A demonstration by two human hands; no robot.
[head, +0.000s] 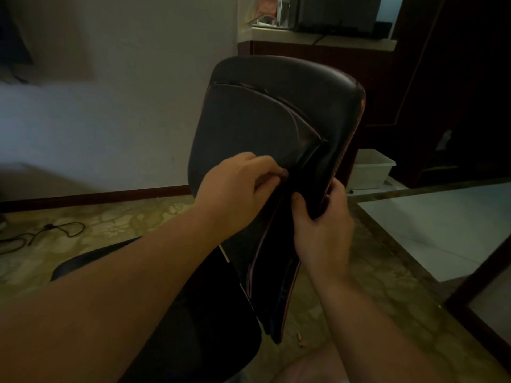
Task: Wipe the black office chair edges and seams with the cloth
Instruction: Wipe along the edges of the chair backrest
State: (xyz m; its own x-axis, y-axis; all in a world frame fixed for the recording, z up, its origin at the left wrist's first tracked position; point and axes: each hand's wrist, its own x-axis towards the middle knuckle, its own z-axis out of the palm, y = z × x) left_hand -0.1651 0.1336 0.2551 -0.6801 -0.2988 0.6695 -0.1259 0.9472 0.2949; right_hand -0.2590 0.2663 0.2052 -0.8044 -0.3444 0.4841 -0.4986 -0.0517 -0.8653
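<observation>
Mid-wipe on the chair backrest (265, 120), black office chair, seen from behind and slightly tilted, standing on the patterned floor (110, 225) near the white wall (124, 92). Left hand (235, 189) has its fingers curled, fingertips pressed at the curved seam (301, 153) low on the back panel; something small and dark sits at the fingertips, could be a bunched cloth, too dim to tell. No cloth clearly visible anywhere. Right hand (323, 217) clamps the backrest's right edge, thumb on the front face, fingers wrapped behind, steadying it. Judgement: the step is seam cleaning on the backrest, roughly midway, with the lower edge and seat (193, 313) probably not done. The next move likely calls for dragging the fingertips along the seam line with firm pressure while the right hand braces the edge, then shifting that grip so the covered edge gets wiped. White bin (370, 168) sits behind, well apart.
</observation>
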